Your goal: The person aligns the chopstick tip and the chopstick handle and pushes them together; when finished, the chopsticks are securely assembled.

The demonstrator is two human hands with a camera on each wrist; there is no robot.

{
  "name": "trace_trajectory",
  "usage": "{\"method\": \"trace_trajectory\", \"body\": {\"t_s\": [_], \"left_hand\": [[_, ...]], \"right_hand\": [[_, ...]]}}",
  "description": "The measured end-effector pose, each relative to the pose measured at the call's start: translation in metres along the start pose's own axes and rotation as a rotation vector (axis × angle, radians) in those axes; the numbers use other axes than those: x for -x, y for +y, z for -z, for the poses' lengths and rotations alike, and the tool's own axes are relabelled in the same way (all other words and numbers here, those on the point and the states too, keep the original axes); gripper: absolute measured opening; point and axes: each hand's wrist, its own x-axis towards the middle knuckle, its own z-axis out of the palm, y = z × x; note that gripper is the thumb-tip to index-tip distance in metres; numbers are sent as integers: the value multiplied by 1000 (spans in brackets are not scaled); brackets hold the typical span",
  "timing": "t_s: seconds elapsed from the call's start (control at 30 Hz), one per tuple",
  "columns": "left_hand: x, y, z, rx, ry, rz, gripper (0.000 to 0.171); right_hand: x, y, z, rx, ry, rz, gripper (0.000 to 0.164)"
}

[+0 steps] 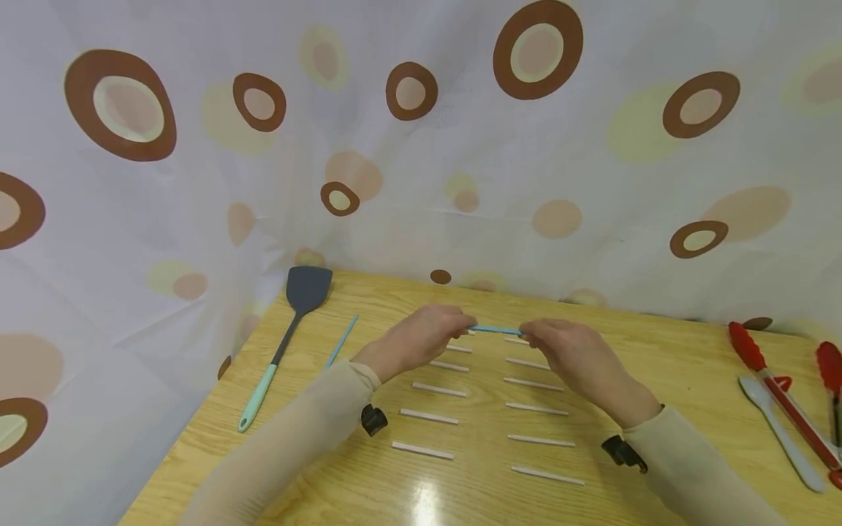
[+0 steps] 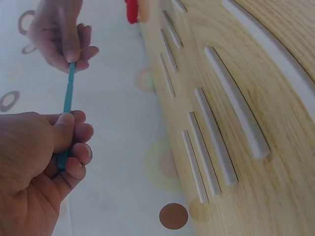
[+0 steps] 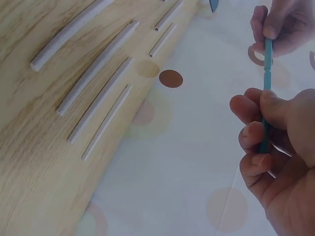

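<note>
Both hands hold a thin blue stick (image 1: pixel 498 329) level above the far part of the table, one at each end. My left hand (image 1: pixel 421 337) pinches its left end between thumb and curled fingers. At the other end, my right hand (image 1: pixel 582 365) grips the stick the same way. In the left wrist view the blue stick (image 2: pixel 69 91) shows a small notch near the middle of its bare stretch. Below the hands, several white sticks (image 1: pixel 429 416) lie in two columns on the wooden table (image 1: pixel 368 482). The hands partly cover the farthest ones.
A second blue stick (image 1: pixel 342 340) lies left of my left arm, partly behind it. Farther left is a spatula (image 1: pixel 296 314) with a mint handle. At the right lie red tongs (image 1: pixel 783 398), a grey spoon (image 1: pixel 779 431) and another red-headed utensil (image 1: pixel 830 369). A patterned curtain (image 1: pixel 460 168) hangs behind the table.
</note>
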Motion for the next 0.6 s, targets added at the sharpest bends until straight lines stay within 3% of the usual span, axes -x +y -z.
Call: {"method": "trace_trajectory", "body": {"t_s": [0.33,0.6], "left_hand": [[3,1,-2,-14,30,-28,26],[3,0,-2,-11,65,-58,33]], "right_hand": [[2,-2,-1,-23,-6,27,32],[2,-3,0,-60,20,53,39]]}}
